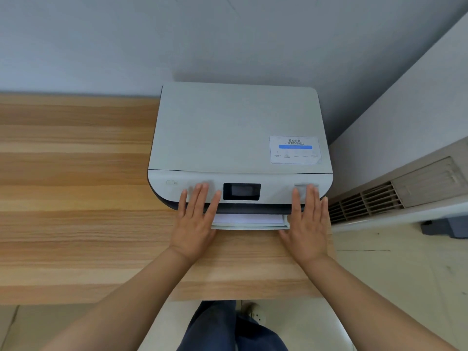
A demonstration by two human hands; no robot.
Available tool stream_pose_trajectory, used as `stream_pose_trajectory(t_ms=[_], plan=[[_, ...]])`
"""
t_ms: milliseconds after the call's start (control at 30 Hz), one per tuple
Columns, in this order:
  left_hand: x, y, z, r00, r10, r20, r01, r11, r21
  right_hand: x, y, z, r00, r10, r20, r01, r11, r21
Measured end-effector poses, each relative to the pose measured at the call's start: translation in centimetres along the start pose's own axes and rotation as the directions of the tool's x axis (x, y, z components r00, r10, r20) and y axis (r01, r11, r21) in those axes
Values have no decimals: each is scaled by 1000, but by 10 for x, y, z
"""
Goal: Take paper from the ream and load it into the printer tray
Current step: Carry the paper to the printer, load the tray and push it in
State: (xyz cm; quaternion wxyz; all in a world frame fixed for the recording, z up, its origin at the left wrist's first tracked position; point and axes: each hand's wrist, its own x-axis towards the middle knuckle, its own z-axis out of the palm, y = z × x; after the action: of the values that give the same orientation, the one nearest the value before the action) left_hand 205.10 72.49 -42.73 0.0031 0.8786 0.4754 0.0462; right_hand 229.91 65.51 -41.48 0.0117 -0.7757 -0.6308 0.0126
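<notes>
Both flat hands flank the tray (249, 226), long axis left-right.

Printer, tray and loaded paper: on wooden tabletop, right end, against the wall.

Printer (239, 138): white, flat closed lid with rounded corners, dark lower band, small dark screen at the centre of the front panel, label with a blue bar at the lid's near right corner; stands upright and square to the wall. Tray (249, 226): pale, at the base of the front, projecting slightly towards the tabletop edge, nearly pushed in. Paper (247, 219): white stack lying flat inside the tray, only its near strip showing under the printer front. Ream: not in view.
</notes>
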Motion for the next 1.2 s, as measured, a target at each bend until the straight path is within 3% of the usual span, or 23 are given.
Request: stream_pose_trajectory(t_ms=[333,600,833,1067,1200], plan=[[19,-7,20,998,42,-49,-39,997,72,14,-3,10,998,38,-52,-36,999,24],[25,-9,39,965,38,-258,-17,996,83,19,-9,22,987,88,-136,-78,994,74],[29,-12,50,934,43,-355,-15,996,83,21,-11,29,977,102,-189,-81,990,119],[28,-11,48,944,31,-329,-15,999,51,19,-12,26,984,99,-149,-82,989,121],[26,-9,35,978,10,-207,-14,1000,-14,17,-14,17,986,126,-107,-112,985,129]])
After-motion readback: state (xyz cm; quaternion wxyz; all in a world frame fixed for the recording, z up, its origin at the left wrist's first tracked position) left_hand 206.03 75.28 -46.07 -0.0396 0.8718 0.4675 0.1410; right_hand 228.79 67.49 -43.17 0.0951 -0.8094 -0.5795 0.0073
